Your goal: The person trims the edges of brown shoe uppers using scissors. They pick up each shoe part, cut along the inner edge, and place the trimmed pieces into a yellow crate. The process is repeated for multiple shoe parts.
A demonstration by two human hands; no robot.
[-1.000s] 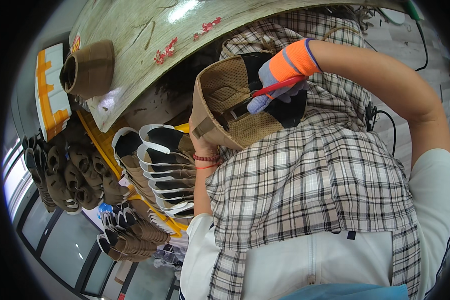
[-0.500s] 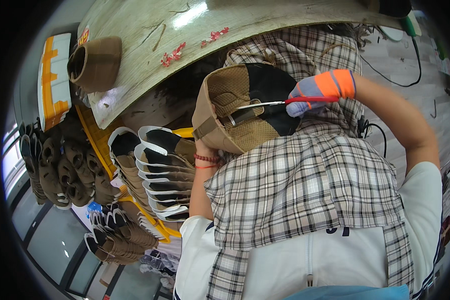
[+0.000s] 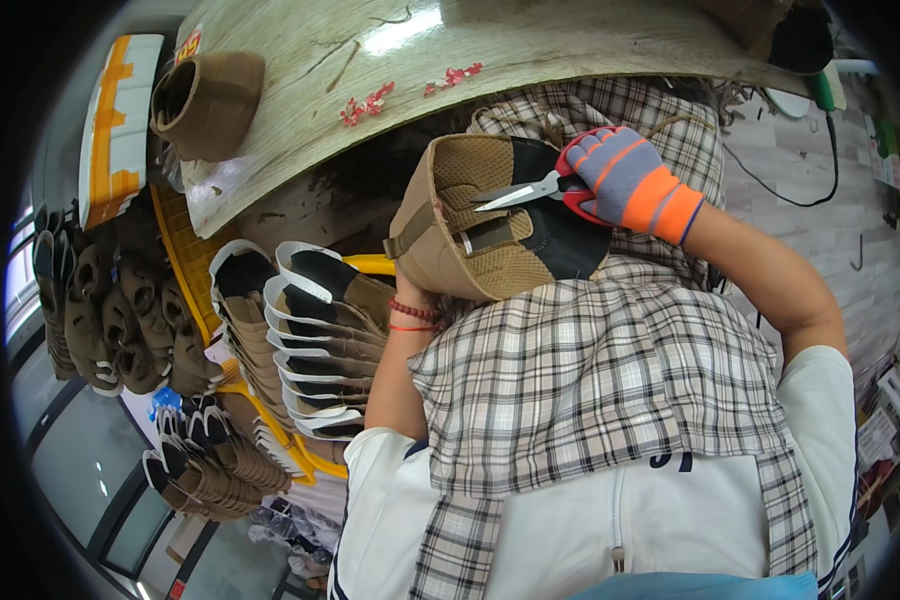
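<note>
A tan and black shoe upper [image 3: 425, 225] is held above my lap, its mesh lining and black inner part facing up. My left hand [image 3: 416, 287] grips it from below on the left; the fingers are hidden behind the upper. My right hand [image 3: 638, 182], in a grey and orange glove, is closed round the red handles of a pair of scissors [image 3: 530, 190]. The blades stand a little apart and point left over the opening of the upper, near the tongue. I cannot tell whether they touch it.
A worktable [image 3: 300, 100] carries another brown upper [image 3: 210, 105] and red scraps [image 3: 368, 103]. To the left, stacked uppers [image 3: 315, 345] stand by a yellow rack [image 3: 182, 265], with more brown uppers [image 3: 120, 320] beyond. A cable [image 3: 832, 160] hangs on the right.
My right hand has turned so that the back of the glove shows. The scissors' blades, seen edge-on before, now show spread apart. The upper stays in my left hand.
</note>
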